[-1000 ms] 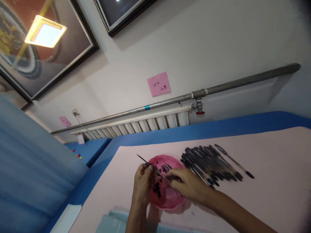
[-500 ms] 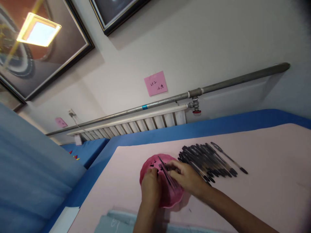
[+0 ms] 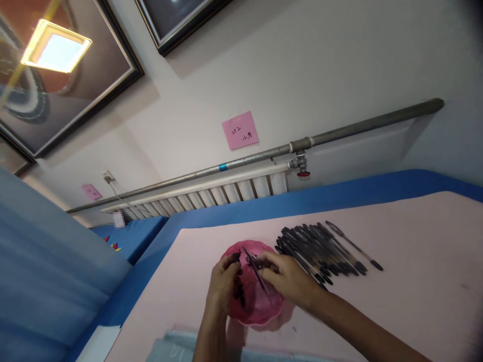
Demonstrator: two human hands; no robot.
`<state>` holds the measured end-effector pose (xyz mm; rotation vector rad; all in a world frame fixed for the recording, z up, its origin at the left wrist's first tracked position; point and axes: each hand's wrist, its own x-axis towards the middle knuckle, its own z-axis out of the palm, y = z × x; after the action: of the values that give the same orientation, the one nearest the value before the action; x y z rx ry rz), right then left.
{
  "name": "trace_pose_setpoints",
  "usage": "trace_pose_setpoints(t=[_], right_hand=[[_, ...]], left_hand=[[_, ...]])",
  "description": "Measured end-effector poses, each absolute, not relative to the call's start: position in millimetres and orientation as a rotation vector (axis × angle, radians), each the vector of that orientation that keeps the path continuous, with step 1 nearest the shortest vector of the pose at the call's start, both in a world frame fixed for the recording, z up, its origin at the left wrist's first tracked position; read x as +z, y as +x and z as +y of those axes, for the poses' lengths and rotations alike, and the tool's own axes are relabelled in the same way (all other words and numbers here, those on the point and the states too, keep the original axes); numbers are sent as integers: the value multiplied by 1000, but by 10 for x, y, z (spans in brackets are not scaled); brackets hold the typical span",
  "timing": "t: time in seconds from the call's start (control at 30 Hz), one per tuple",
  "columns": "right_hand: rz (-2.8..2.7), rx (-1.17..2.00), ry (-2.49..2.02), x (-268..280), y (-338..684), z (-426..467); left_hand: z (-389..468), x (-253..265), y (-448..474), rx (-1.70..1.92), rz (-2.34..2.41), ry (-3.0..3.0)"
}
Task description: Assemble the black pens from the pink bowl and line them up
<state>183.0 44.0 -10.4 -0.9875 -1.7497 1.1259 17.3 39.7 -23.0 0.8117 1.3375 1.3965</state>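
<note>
A pink scalloped bowl (image 3: 251, 318) stands on the table with small black pieces (image 3: 239, 292) and clear pen parts inside. Over its left rim, my left hand (image 3: 222, 284) pinches a small black piece (image 3: 236, 256), which may be a pen cap. Above the right side of the bowl, my right hand (image 3: 289, 279) is closed, with thumb and fingers around a slim pen (image 3: 254, 268). The pen slants across the bowl, its thin end pointing up and left; its lower part is blurred. Just right of that hand lies a row of black-capped pens (image 3: 313, 246).
One pen (image 3: 354, 245) lies slightly apart from the row. Folded light-blue cloth (image 3: 169, 347) is at the near edge of the pink table cover (image 3: 422, 281). White paper (image 3: 98, 343) lies at left, near a blue curtain (image 3: 49, 266). A radiator (image 3: 226, 193) runs along the wall.
My left hand has moved left and up from the bowl's middle, with the black piece now showing at its fingertips. Black pieces beneath it have come into view. My right hand stays nearly in place.
</note>
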Motion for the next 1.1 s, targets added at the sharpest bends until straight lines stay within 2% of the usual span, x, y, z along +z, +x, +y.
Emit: trace_pose_setpoints(t=[0.33, 0.8, 1.1], right_hand=[[-1966, 1024, -1047, -70, 1761, 347], [-1919, 973, -1027, -148, 1759, 383], [-1781, 1067, -1068, -135, 1752, 365]], left_hand=[[322, -99, 96, 1527, 961, 356], [267, -14, 207, 1404, 1022, 617], [283, -128, 182, 1356, 1068, 657]])
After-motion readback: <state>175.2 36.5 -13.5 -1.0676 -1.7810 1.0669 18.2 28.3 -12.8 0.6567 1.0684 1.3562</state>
